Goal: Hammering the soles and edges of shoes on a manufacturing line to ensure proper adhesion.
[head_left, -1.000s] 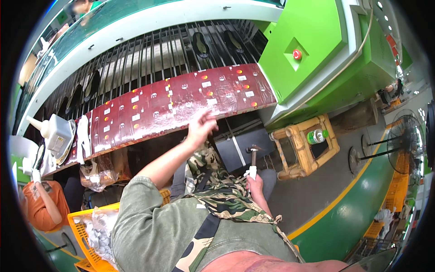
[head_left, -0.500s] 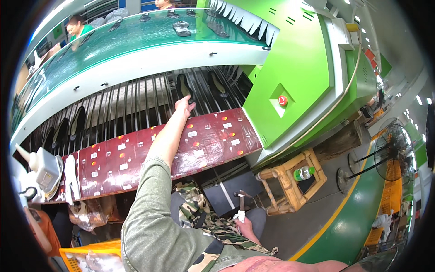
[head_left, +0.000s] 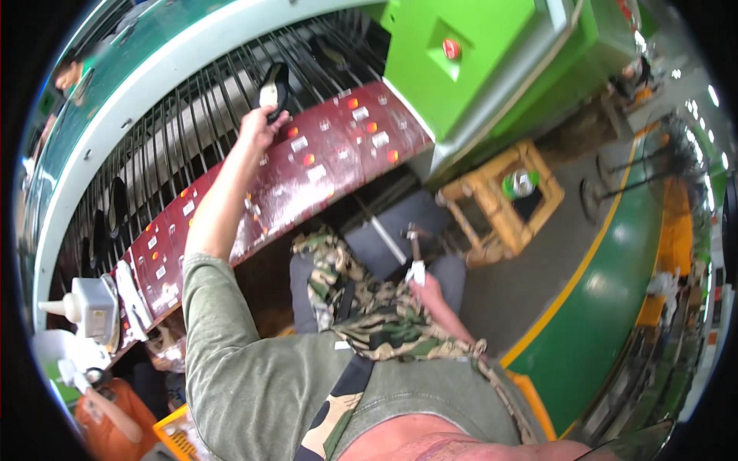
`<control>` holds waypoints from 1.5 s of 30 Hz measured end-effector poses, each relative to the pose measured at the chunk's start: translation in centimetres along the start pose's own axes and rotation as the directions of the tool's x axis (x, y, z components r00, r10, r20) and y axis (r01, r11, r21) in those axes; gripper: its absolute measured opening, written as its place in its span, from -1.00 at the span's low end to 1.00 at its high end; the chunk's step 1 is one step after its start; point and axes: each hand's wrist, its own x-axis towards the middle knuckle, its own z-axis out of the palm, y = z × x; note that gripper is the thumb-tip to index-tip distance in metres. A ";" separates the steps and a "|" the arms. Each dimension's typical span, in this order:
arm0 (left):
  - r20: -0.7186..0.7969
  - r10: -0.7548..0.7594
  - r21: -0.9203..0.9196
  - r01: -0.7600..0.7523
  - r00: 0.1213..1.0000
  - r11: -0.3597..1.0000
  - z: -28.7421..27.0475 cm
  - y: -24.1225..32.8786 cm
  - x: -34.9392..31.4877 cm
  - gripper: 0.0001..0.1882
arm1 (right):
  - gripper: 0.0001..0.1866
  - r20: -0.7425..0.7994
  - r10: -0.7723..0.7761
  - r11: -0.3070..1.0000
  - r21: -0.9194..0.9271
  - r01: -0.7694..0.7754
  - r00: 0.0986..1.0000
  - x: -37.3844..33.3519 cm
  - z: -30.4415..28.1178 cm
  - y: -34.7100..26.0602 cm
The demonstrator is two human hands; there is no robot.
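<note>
My left hand (head_left: 261, 129) reaches up to the roller rack and closes its fingers on the near end of a black shoe sole (head_left: 274, 86) with a pale patch on its face. The sole is tilted up off the metal bars (head_left: 219, 104), just beyond the dark red covered ledge (head_left: 288, 177). Down by my lap, my right hand (head_left: 427, 292) is wrapped round the white-bound handle of what looks like a small hammer (head_left: 416, 247), its head pointing away from me.
A green machine (head_left: 477, 77) with a red button (head_left: 451, 49) stands at the right end of the rack. A bamboo stool (head_left: 503, 223) holds a bottle (head_left: 520, 184). A white squeeze bottle (head_left: 92, 307) sits at the ledge's left end, near a person in orange (head_left: 115, 419).
The view has tipped downward. My left hand has gone from reaching at the sole lying on the bars to gripping and tilting it. My right hand still holds the hammer.
</note>
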 end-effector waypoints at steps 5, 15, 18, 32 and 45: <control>0.235 -0.043 0.378 -0.051 0.971 0.924 -2.3 2.5 -14.8 -0.71 | -0.77 -0.002 0.049 0.997 0.056 -0.049 0.999 -0.3 0.1 -0.8; 0.318 -0.458 0.599 0.198 0.830 0.776 -1.1 -2.5 -32.4 -0.52 | -0.72 -0.005 0.019 1.000 0.015 -0.019 1.000 -0.2 -0.2 0.3; 0.248 -0.559 0.751 0.207 0.791 0.627 -1.1 -6.7 -31.3 -0.55 | -0.71 -0.023 0.016 0.999 0.036 -0.015 1.000 -0.5 -0.4 -0.1; 0.722 -0.094 0.692 -0.717 0.685 0.090 4.7 -13.8 -25.1 -0.51 | -0.79 0.028 0.091 0.986 0.138 -0.094 0.995 0.0 -1.4 -0.5; 0.693 0.106 0.539 -0.609 0.713 0.582 4.9 -20.9 -22.0 -0.59 | -0.65 -0.111 -0.616 0.788 -0.069 0.612 0.780 -8.5 -6.8 -24.6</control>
